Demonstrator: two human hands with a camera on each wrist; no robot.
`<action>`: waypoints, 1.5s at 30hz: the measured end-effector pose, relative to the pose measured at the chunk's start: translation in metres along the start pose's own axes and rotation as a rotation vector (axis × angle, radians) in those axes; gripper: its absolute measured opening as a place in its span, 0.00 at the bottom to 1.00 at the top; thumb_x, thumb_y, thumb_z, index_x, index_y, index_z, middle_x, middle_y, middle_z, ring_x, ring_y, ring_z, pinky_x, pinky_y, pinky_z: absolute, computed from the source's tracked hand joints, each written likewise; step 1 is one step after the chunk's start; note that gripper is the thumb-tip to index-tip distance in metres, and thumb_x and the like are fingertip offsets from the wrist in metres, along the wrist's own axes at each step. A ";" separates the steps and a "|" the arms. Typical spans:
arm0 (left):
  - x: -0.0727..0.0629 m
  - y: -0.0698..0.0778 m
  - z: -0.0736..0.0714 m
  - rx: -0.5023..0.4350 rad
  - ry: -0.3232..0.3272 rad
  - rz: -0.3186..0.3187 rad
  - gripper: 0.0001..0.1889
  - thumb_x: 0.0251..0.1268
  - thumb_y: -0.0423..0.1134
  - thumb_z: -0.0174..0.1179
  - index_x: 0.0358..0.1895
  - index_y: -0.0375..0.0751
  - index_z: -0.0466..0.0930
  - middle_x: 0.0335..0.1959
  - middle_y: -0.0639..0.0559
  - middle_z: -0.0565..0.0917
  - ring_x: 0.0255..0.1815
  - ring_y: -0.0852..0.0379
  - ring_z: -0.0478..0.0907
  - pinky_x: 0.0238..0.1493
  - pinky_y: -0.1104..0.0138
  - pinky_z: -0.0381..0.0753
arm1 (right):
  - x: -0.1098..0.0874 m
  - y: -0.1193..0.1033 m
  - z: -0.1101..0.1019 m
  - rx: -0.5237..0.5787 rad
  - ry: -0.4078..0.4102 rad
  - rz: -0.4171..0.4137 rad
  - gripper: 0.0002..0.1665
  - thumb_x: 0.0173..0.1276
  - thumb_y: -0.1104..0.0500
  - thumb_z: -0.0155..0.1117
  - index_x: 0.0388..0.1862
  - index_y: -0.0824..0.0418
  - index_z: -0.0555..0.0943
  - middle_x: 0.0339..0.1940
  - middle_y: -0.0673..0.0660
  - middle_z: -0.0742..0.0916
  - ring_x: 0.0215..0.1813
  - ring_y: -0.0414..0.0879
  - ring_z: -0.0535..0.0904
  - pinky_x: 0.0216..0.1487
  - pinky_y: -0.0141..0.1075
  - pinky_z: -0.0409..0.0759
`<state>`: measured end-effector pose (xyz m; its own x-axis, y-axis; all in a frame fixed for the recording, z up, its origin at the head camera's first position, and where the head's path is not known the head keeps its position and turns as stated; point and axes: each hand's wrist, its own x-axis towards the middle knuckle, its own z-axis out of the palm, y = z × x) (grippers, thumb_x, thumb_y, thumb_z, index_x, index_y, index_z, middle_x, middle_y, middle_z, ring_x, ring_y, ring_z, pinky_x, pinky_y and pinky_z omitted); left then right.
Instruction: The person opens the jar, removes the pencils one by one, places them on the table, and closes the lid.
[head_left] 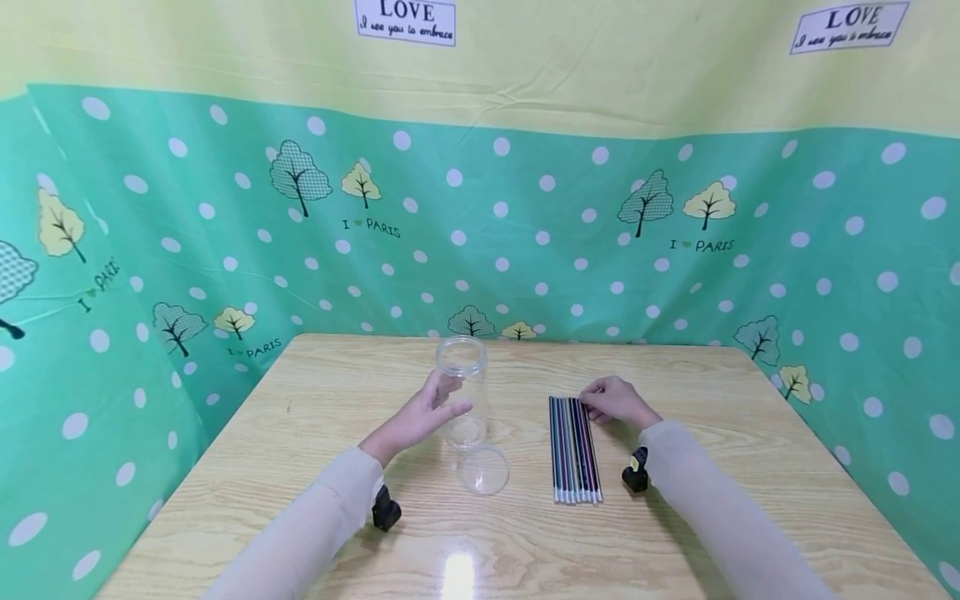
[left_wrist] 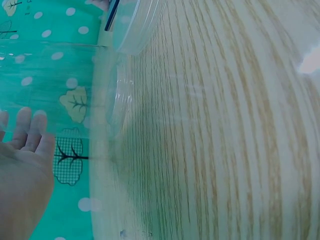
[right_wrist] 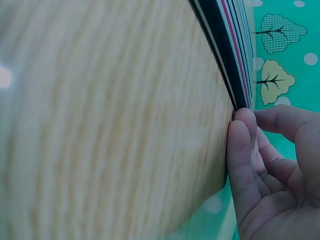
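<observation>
A tall clear plastic jar (head_left: 474,387) stands upright left of the table's middle. My left hand (head_left: 423,415) holds it from the left, with the thumb along the near side and the fingers (left_wrist: 31,127) against the clear wall. Close in front of the jar lies a round clear lid (head_left: 483,470). To the right, several dark, striped pencils (head_left: 573,450) lie side by side in a row, silvery ends toward me. At the far end of the row, my right hand (head_left: 617,400) pinches the end of the rightmost pencil between thumb and index finger (right_wrist: 280,120).
The wood-grain table (head_left: 337,383) is backed by a green and yellow printed cloth (head_left: 502,208) that also hangs along both sides. A small black camera sits at each wrist, the left one (head_left: 386,510) and the right one (head_left: 635,472) close over the tabletop.
</observation>
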<state>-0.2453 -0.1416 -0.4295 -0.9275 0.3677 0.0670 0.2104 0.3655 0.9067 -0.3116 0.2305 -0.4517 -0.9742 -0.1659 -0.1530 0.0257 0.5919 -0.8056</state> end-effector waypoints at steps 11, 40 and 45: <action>0.001 -0.002 0.000 -0.006 -0.006 0.009 0.40 0.72 0.54 0.60 0.78 0.53 0.48 0.75 0.38 0.62 0.77 0.37 0.54 0.76 0.47 0.52 | -0.001 -0.002 0.000 0.026 0.005 0.005 0.18 0.74 0.61 0.58 0.53 0.76 0.78 0.31 0.61 0.85 0.29 0.44 0.83 0.32 0.36 0.87; 0.001 -0.002 0.000 -0.019 -0.011 0.023 0.39 0.72 0.52 0.60 0.78 0.52 0.48 0.75 0.37 0.61 0.77 0.39 0.54 0.76 0.47 0.50 | -0.017 -0.045 0.002 -0.050 -0.022 -0.127 0.16 0.75 0.58 0.60 0.53 0.69 0.80 0.34 0.63 0.85 0.33 0.53 0.83 0.37 0.45 0.87; 0.001 -0.002 0.000 -0.014 -0.014 0.011 0.40 0.72 0.54 0.60 0.78 0.53 0.48 0.75 0.38 0.61 0.77 0.40 0.54 0.76 0.49 0.51 | -0.021 -0.057 0.015 -0.053 -0.079 -0.178 0.17 0.75 0.58 0.61 0.54 0.69 0.80 0.36 0.64 0.85 0.34 0.52 0.84 0.35 0.44 0.87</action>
<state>-0.2467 -0.1423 -0.4309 -0.9207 0.3835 0.0718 0.2165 0.3491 0.9117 -0.2891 0.1881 -0.4111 -0.9415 -0.3320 -0.0574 -0.1590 0.5881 -0.7930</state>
